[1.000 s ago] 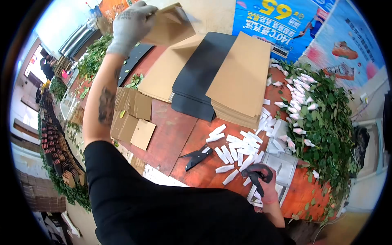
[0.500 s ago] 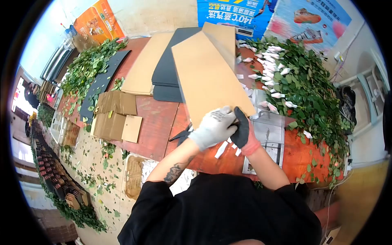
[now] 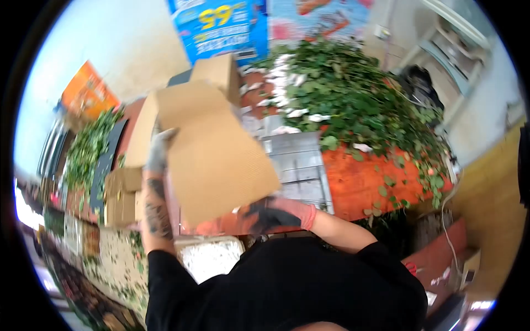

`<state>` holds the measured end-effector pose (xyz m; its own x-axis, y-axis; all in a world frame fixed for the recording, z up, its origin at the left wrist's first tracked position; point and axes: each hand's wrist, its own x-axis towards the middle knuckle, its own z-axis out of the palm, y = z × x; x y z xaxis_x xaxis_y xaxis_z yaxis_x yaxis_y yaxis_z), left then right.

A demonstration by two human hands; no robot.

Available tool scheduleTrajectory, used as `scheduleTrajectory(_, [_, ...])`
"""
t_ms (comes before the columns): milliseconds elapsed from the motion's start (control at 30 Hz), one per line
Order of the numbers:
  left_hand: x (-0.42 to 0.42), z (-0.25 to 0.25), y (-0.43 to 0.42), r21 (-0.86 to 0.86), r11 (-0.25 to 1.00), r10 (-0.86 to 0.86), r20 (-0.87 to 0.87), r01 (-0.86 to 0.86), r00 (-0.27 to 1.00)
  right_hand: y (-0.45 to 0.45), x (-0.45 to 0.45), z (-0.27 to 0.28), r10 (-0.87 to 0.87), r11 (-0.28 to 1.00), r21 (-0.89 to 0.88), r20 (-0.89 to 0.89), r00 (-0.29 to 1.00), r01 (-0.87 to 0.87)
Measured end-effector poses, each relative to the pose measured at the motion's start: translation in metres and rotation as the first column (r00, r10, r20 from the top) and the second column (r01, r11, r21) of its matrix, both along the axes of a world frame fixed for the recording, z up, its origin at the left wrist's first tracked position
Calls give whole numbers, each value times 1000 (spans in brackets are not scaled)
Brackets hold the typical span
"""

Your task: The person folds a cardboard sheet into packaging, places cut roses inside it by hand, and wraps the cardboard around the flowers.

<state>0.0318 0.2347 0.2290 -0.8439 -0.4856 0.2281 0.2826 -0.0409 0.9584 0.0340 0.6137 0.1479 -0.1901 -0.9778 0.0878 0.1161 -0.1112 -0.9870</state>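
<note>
A large tan cardboard sheet [image 3: 215, 160] is tilted above the red table, slightly bowed. My left hand [image 3: 158, 150], in a pale glove, is closed on its left edge, with the fingers partly behind the board. My right hand [image 3: 276, 214], in a red and dark glove, is at the sheet's lower right edge. Motion smears its fingers, and whether it touches the board is unclear. Just right of the sheet lies a grey metal-looking panel [image 3: 298, 168].
Leafy cut stems [image 3: 353, 83] with white-wrapped heads [image 3: 281, 83] cover the right back. More cardboard [image 3: 212, 74] stands behind the sheet. Folded brown cardboard [image 3: 121, 190] and a dark board [image 3: 106, 160] lie left. A basket with white contents [image 3: 212, 256] sits below the table's front edge.
My hands, together at the board's lower end before, are now apart: the left has moved up to the left edge. The sheet has shifted left and lower, and the view has turned right.
</note>
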Motion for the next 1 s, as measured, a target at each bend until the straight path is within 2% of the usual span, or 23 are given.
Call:
scheduleTrajectory(33, [11,58,43,-125,987,-117,-133,100,984,15,-8,-1,198,980,28,-74,977,-196])
scheduleTrajectory(67, [20,90,47,-293,944,-142,45,149,989,38,-8,30,268,963,105,-400,876,-246])
scheduleTrajectory(100, [28,114,62,-456,864,-167,139,212,976,68,-4,69,304,911,406,-532,790,-78])
scheduleTrajectory(133, [45,145,93,-615,745,-150,227,261,962,96,-1,83,153,899,385,-723,674,208])
scheduleTrajectory(167, [63,171,127,-671,651,-213,286,354,934,120,-6,79,-123,944,77,-818,563,319])
scheduleTrajectory(200, [77,193,157,-761,448,-283,378,470,882,137,-19,98,-256,932,-12,-732,631,363])
scheduleTrajectory(233, [88,200,187,-796,297,-268,461,527,846,159,-25,115,-445,859,-130,-667,598,495])
scheduleTrajectory(267, [99,208,216,-809,136,-250,530,572,810,169,-34,103,-655,739,-336,-156,739,584])
scheduleTrajectory(300, [102,195,238,-892,-1,-336,426,452,840,178,-43,119,-785,608,-423,-190,590,672])
scheduleTrajectory(367, [116,189,275,-844,-56,-306,522,533,796,192,-73,123,-871,491,-613,-351,344,619])
scheduleTrajectory(400, [123,182,283,-816,-65,-299,565,575,769,196,-82,112,-887,455,-627,-257,383,632])
scheduleTrajectory(500, [135,150,293,-839,45,-360,493,542,792,230,-94,101,-739,653,-292,-42,672,699])
scheduleTrajectory(533, [136,136,294,-856,85,-428,431,511,794,247,-95,97,-710,697,-160,-26,703,699])
scheduleTrajectory(600, [143,114,290,-899,49,-411,379,435,829,296,-109,85,-668,744,-91,-115,735,662])
scheduleTrajectory(667, [153,84,295,-901,236,-306,287,364,908,348,-139,117,-691,715,-259,-403,600,650])
scheduleTrajectory(700, [157,72,301,-888,247,-227,336,388,914,370,-160,137,-693,703,-352,-536,482,618])
scheduleTrajectory(733, [156,58,307,-877,249,-160,381,411,911,351,-145,179,-721,692,-479,-472,507,539])
scheduleTrajectory(767, [147,31,310,-882,401,-217,169,246,961,337,-139,216,-741,670,-525,-521,424,525])
scheduleTrajectory(800, [143,37,311,-786,452,-198,373,422,906,319,-140,252,-740,652,-530,-601,303,542])
scheduleTrajectory(867, [135,18,293,-747,544,-220,312,382,924,272,-143,309,-633,632,-482,-773,46,607])
scheduleTrajectory(933, [134,8,267,-747,657,117,-31,-101,993,215,-158,346,-418,644,-346,-906,-65,682])
scheduleTrajectory(967, [125,3,259,-725,653,193,-119,-218,974,185,-171,353,-310,658,-251,-949,-49,710])
scheduleTrajectory(1000, [117,-1,251,-693,640,269,-203,-333,941,162,-193,356,-267,719,-131,-959,96,683])
